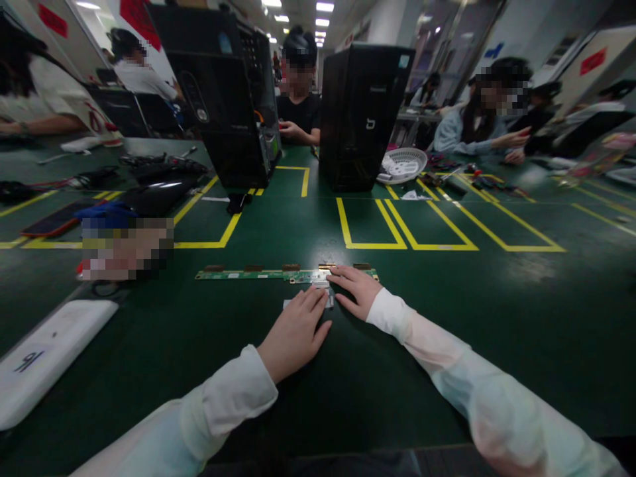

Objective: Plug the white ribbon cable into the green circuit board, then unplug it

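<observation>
A long, narrow green circuit board [265,273] with copper-coloured tabs along its far edge lies flat on the table in front of me. My right hand [358,290] rests its fingertips on the board's right part, the fingers stretched and spread. Just nearer to me, my left hand [297,332] lies palm down with fingers extended over a small pale strip [330,301] at the board's near edge. Most of that strip is hidden under the fingers, so I cannot tell its kind. Neither hand is wrapped round anything.
Two black computer towers [365,119] stand beyond the board on the green table [447,371], which bears yellow tape outlines. A white case [54,358] lies at left near dark cables and tools. A white basket [403,164] sits right of the towers. Several people work around the table.
</observation>
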{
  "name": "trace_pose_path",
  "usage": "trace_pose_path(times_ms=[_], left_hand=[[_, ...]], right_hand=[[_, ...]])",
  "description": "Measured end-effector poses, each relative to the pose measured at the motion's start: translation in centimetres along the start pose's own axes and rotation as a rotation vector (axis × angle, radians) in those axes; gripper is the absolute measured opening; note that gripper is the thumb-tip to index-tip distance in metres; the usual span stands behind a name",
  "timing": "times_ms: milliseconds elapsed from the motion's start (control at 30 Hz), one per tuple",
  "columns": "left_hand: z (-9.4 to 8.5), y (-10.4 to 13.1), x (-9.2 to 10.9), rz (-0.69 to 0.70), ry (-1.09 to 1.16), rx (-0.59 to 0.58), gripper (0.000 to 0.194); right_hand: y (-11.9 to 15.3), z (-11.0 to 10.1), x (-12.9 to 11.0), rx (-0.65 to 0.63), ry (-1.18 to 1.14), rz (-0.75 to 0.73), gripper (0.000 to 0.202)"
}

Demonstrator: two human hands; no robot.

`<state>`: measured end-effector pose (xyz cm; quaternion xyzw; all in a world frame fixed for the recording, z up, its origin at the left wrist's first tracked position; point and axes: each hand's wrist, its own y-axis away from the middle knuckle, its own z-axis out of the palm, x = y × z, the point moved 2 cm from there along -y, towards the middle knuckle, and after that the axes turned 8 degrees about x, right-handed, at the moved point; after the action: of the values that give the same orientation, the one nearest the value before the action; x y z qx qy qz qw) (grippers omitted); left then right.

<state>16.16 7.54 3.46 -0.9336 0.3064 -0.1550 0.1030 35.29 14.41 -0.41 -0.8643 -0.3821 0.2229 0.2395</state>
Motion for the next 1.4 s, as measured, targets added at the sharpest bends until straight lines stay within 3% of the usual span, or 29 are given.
trace_pose_path(times_ms=[533, 833, 1400], left_hand=[[-0.14, -0.19, -0.37, 0.009, -0.011, -0.043, 0.053], [-0.71, -0.17, 0.15, 0.013, -0.05, -0.022, 0.052], [-0.21, 0.05, -0.09, 0.014, -0.052, 0.006, 0.054]], right_hand=[[0.08, 0.26, 0.36, -0.022, -0.041, 0.012, 0.045], [-0.11, 0.16, 0.38, 0.0, -0.038, -0.007, 0.043], [-0.02, 0.2, 0.36, -0.034, -0.041, 0.017, 0.045]])
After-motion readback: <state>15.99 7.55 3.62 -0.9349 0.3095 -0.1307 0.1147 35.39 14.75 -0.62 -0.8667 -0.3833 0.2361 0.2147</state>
